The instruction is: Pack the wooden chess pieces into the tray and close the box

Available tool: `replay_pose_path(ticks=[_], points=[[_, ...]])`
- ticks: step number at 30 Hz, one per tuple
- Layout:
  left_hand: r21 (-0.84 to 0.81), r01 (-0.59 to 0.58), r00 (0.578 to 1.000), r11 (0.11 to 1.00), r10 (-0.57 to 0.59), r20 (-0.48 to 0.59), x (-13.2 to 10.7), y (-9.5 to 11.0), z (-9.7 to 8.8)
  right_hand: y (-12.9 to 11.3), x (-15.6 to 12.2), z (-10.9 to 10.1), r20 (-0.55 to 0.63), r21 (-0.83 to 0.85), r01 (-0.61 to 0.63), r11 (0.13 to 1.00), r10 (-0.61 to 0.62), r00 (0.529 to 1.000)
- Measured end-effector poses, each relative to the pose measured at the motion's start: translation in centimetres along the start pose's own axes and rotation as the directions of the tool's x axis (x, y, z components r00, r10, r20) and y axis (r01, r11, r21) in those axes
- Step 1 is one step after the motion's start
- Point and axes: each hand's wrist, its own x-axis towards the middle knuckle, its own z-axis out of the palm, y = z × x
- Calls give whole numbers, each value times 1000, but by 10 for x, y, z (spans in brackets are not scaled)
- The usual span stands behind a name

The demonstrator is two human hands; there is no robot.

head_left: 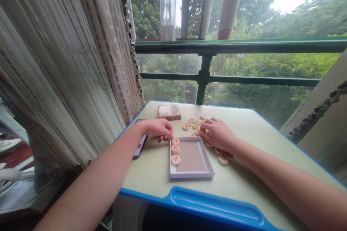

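Observation:
A shallow white box (pixel 210 168) lies on the table with three round Chinese chess pieces along its left wall. The top piece (pixel 175 140) and the two below it, a middle piece (pixel 175 149) and a lower piece (pixel 176 160), carry red characters. My left hand (pixel 160 128) is closed beside the box's far left corner, its fingertips at the rim; what they hold, if anything, is hidden. Over the loose chess pieces (pixel 195 126) right of the box, my right hand (pixel 218 133) bends its fingers down, closed at a piece mostly hidden by them.
A brown box lid (pixel 169 111) with a picture sits at the back left. Partly under my left forearm lies a phone (pixel 139 148). More pieces (pixel 222 160) lie below my right wrist. The table's blue front edge has a tray groove (pixel 217 207). Curtains (pixel 67 43) hang left; a railing (pixel 244 47) stands behind.

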Motion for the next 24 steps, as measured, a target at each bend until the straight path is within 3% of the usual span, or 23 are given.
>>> replay_pose_path(ticks=[6,12,17,20,24], points=[[-30,-7,1000,1000,7,11,3,-3,-2,-3,23,-11,171,176,-4,984,-26,985],[-22,4,1000,1000,-4,27,1,-3,-2,-23,53,-26,411,36,-78,996,56,910],[-34,-7,1000,999,8,24,1,-4,-3,-28,51,-28,377,-69,-57,996,78,923],[-27,14,1000,1000,-14,0,1,-4,-4,-18,47,-26,381,-22,-25,999,31,924],[-38,30,999,999,-29,20,0,-2,-4,-7,50,-22,281,-15,-30,999,33,959]])
